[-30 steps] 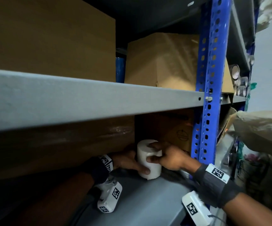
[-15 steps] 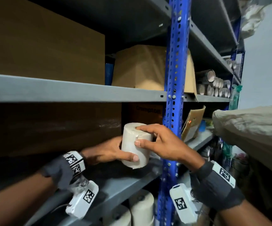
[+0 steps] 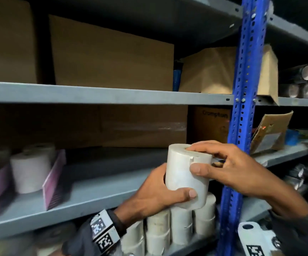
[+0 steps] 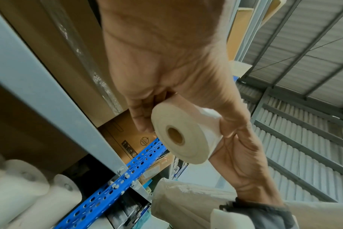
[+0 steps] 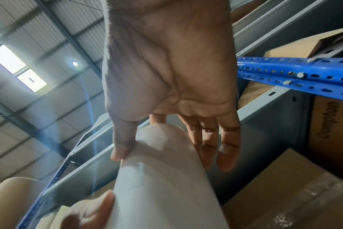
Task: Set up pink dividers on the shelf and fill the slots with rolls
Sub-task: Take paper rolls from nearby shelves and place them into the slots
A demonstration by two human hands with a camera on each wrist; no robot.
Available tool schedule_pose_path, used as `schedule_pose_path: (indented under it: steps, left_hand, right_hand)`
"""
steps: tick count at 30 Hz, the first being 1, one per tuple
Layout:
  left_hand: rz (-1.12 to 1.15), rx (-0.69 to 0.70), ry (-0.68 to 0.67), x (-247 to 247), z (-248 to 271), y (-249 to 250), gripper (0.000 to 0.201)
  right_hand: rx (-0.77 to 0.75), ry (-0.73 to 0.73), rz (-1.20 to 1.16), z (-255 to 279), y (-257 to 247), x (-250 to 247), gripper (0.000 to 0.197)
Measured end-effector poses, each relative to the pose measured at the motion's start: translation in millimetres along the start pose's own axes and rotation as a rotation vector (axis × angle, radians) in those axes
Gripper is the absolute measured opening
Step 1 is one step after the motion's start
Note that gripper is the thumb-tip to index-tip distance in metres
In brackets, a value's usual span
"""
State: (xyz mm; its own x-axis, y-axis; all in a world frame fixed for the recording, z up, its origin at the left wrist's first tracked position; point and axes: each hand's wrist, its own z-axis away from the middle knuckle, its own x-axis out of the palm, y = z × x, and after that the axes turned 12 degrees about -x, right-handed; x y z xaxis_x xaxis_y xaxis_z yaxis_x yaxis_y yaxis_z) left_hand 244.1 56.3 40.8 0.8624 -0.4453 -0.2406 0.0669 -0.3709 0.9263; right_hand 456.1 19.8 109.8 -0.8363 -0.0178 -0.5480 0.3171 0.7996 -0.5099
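Observation:
Both hands hold one white roll [image 3: 183, 177] upright in the air in front of the grey shelf [image 3: 86, 191]. My left hand [image 3: 157, 194] grips its lower half from the left, thumb across the front. My right hand [image 3: 221, 163] pinches its top edge, thumb on the side and index finger on the top face. The left wrist view shows the roll [image 4: 184, 134] end-on with its brown core. In the right wrist view the roll [image 5: 162, 178] fills the lower middle. At the far left a pink divider [image 3: 53, 179] stands on the shelf, with a roll [image 3: 29, 172] in the slot beside it.
A blue perforated post [image 3: 238, 111] rises just right of my hands. Brown cartons [image 3: 112, 54] fill the shelf above and the back of this one. Several white rolls [image 3: 175, 226] are stacked on the shelf below. More rolls and a torn carton [image 3: 271, 132] lie to the right.
The roll has come up off the shelf and out toward me, still in both hands. My view has swung left, so the pink dividers and the rolls below now show.

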Motion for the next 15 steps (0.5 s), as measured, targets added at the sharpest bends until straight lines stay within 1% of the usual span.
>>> schedule_pose_path:
  steps: [3,5,9,12,15]
  left_hand:
    - [-0.006,-0.024,0.062,-2,43,0,0.061]
    - [-0.014,-0.043,0.1,-6,73,-1,0.058]
    - [-0.036,-0.079,0.228,-16,147,-3,0.059]
    - [-0.036,-0.115,0.325,-22,204,-6,0.063]
    - [-0.031,-0.11,0.43,-24,258,-9,0.062]
  right_hand:
    - [-0.001,-0.063,-0.045,7,-20,18,0.057]
    - [-0.009,-0.124,-0.033,10,-34,33,0.055]
    - [-0.032,-0.217,-0.065,16,-62,78,0.059]
    - [-0.034,-0.212,-0.137,24,-86,120,0.06]
    - [-0.08,-0.228,-0.208,33,-109,160,0.053]
